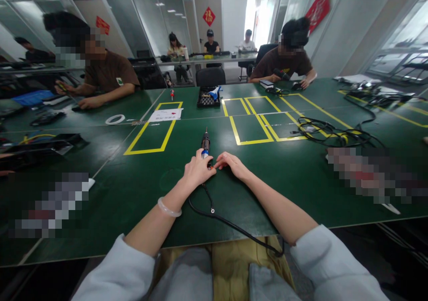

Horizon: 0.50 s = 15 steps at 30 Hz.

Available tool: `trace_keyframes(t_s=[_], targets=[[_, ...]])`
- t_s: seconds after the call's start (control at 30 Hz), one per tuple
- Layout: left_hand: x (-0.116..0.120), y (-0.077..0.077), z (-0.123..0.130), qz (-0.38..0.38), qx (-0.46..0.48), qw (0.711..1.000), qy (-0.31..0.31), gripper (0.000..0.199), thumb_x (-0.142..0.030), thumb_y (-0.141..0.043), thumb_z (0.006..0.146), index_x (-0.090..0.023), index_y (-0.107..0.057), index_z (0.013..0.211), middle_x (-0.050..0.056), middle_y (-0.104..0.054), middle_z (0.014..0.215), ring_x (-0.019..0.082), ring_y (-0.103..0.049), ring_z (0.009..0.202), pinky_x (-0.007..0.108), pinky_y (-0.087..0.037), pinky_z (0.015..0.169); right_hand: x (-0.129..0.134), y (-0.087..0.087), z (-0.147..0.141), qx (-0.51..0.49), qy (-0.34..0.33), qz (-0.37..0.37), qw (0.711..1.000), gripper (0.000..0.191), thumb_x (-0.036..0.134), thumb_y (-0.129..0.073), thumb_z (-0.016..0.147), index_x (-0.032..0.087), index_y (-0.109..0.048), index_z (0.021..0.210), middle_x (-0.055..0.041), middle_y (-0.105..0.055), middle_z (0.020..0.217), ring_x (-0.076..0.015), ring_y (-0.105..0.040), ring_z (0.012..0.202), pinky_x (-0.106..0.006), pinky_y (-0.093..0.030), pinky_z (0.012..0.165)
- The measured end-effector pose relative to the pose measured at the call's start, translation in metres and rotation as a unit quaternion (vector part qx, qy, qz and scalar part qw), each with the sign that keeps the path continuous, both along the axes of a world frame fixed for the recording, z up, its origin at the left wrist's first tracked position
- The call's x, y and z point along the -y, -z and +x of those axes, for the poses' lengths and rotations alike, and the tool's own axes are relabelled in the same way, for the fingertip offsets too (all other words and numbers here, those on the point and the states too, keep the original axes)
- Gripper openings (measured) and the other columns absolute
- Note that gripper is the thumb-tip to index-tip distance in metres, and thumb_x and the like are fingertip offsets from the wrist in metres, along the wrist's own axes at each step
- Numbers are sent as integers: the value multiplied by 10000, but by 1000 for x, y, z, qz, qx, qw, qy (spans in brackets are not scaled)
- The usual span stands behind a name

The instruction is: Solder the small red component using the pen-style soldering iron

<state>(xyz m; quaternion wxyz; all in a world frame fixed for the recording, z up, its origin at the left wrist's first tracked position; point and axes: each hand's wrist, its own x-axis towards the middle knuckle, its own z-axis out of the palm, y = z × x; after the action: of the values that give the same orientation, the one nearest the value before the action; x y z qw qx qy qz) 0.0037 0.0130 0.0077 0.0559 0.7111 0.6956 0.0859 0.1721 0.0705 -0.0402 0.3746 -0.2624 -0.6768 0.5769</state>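
1. Where the near edge of the desk (133,220) meets the person's lap, a black cord (237,228) loops over the edge and runs back up toward the hands.
2. Between the forearms, a small pale ring (212,211) shows where a thinner dark strand meets the cord.
3. Left hand (195,171): closed around the rear body of the electric screwdriver (205,142), thumb and fingers on opposite sides.
4. Right hand (232,163): fingertips narrow, bunched just beside the screwdriver's rear end, near a small orange part. Whether they grip it cannot be told.
5. Screwdriver position: straight ahead of the person, on the near half of the desk, tip pointing away. Whether the body rests on the surface or is slightly lifted cannot be told.
6. Step in hand (judgement): fingertip handling at the rear of the screwdriver, possibly at the cord end, rather than driving a screw.
7. Next move (judgement): calls for a firm left hold, fine right-hand placement and slack in the cord, so that no pull turns the body.
8. Beyond the tip: a yellow tape outline (143,152) to the left, with a paper sheet (163,115) across it; farther on, a black tray (207,105).
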Motion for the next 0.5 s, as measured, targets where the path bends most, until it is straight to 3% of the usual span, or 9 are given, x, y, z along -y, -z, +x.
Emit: trace_keyframes(t_s=[0.27,0.5], targets=[[3,-5,-53,-26,-72,996,-44,565,-458,-549,747,-382,-529,1306,59,-287,1452,331,-519,1132,466,-485,873,-3,1,2,-7,-13,-8,1000,589,659,-341,891,133,-600,843,-91,-711,762,-141,-613,674,-277,-473,706],[-1,-3,-151,-43,-83,988,-125,575,-518,-502,774,-357,-517,1325,83,-265,1464,360,-488,1186,500,-441,937,-3,1,2,-7,-17,-2,1000,582,654,-360,889,134,-613,816,-83,-704,739,-146,-613,678,-281,-476,703]])
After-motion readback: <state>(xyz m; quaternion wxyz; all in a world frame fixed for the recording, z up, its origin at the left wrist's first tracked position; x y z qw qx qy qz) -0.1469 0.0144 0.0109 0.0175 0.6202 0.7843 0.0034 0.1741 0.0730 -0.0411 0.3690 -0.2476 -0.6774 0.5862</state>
